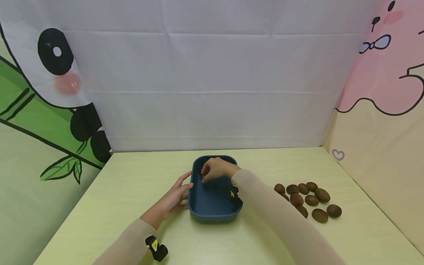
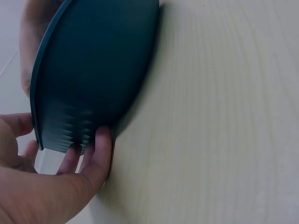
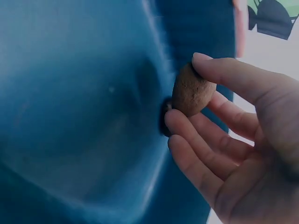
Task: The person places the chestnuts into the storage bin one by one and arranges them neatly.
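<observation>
Beige sleeve-cloth [image 1: 265, 204] overlaps some brown ovals [image 1: 303, 211] (right fingers [image 3: 198, 142] pinch another oval [image 3: 191, 91] in the tray [image 1: 212, 206], left fingers [image 2: 99, 158] spread against it).

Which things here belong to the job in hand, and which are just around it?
Seemingly part of the job:
blue bin, left hand against its side
brown oval item, pinched by the right hand
similar brown items on the table

Just around it:
white backdrop
pink cartoon print
</observation>
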`<action>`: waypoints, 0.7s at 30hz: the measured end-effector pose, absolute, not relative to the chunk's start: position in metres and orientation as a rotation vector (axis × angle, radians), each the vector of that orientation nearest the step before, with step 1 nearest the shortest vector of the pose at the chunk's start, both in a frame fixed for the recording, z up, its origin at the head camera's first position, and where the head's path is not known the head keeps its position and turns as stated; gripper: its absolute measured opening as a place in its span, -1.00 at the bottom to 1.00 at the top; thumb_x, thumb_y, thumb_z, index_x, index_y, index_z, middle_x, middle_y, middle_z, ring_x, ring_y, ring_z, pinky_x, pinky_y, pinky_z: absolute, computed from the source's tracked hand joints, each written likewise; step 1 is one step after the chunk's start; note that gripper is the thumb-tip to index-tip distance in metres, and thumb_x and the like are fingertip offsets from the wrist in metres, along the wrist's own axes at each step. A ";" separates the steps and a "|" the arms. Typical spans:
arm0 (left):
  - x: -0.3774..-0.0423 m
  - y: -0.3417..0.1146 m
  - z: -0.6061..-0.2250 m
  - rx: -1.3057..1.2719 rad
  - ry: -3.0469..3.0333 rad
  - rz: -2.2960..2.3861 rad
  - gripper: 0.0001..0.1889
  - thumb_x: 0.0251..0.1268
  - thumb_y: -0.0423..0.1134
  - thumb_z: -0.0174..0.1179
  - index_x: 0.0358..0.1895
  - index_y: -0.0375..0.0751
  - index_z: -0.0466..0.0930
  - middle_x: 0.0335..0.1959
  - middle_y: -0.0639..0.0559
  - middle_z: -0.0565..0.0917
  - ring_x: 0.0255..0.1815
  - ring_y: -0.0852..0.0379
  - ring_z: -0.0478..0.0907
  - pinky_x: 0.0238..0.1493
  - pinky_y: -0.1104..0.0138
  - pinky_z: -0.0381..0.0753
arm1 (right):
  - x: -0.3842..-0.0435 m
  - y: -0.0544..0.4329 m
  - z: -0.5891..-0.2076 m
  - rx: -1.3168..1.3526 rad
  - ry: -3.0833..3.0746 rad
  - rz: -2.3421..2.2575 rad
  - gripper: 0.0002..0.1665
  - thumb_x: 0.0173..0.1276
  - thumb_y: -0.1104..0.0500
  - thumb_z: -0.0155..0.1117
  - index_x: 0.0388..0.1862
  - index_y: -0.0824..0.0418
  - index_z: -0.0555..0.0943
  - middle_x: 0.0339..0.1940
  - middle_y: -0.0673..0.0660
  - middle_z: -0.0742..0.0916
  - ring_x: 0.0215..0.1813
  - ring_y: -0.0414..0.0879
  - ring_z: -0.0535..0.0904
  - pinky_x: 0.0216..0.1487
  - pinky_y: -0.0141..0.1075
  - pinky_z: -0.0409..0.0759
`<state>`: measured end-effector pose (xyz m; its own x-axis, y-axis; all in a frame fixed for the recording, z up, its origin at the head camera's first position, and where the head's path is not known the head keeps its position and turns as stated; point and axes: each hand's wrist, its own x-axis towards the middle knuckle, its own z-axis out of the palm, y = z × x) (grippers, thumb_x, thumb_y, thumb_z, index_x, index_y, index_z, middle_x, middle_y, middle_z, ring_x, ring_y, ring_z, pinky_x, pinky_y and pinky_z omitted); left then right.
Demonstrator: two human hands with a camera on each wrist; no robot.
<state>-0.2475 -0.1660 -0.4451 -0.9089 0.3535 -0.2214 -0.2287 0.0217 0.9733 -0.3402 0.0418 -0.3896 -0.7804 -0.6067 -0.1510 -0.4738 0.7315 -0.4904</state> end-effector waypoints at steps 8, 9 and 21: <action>-0.248 -0.165 -0.447 0.139 1.882 1.953 -0.35 0.62 -0.05 -0.06 0.61 0.25 -0.13 0.39 -0.27 0.42 0.32 -0.18 0.47 0.11 -0.08 0.54 | -0.339 0.039 -0.404 -0.760 2.651 -0.659 -0.59 0.23 0.03 0.54 0.01 0.16 0.73 -0.16 -0.05 0.74 -0.11 -0.18 0.64 0.08 -0.20 0.57; -0.247 -0.165 -0.447 0.141 1.882 1.953 -0.35 0.62 -0.05 -0.06 0.61 0.25 -0.13 0.40 -0.28 0.41 0.33 -0.19 0.46 0.11 -0.08 0.54 | -0.338 0.040 -0.405 -0.751 2.654 -0.668 -0.59 0.22 0.02 0.55 -0.01 0.16 0.73 -0.18 -0.05 0.73 -0.12 -0.18 0.63 0.07 -0.20 0.57; -0.247 -0.166 -0.446 0.154 1.877 1.947 -0.35 0.63 -0.04 -0.08 0.61 0.24 -0.16 0.43 -0.31 0.36 0.34 -0.21 0.45 0.12 -0.07 0.54 | -0.336 0.038 -0.410 -0.691 2.693 -0.742 -0.62 0.20 0.05 0.57 -0.04 0.17 0.73 -0.19 -0.03 0.74 -0.17 -0.19 0.64 -0.02 -0.26 0.59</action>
<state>-0.2468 -0.1657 -0.4457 -0.9017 0.3765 -0.2124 -0.2261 0.0079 0.9741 -0.3361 0.0376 -0.4096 -0.8520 -0.5090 -0.1222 -0.3747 0.7561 -0.5366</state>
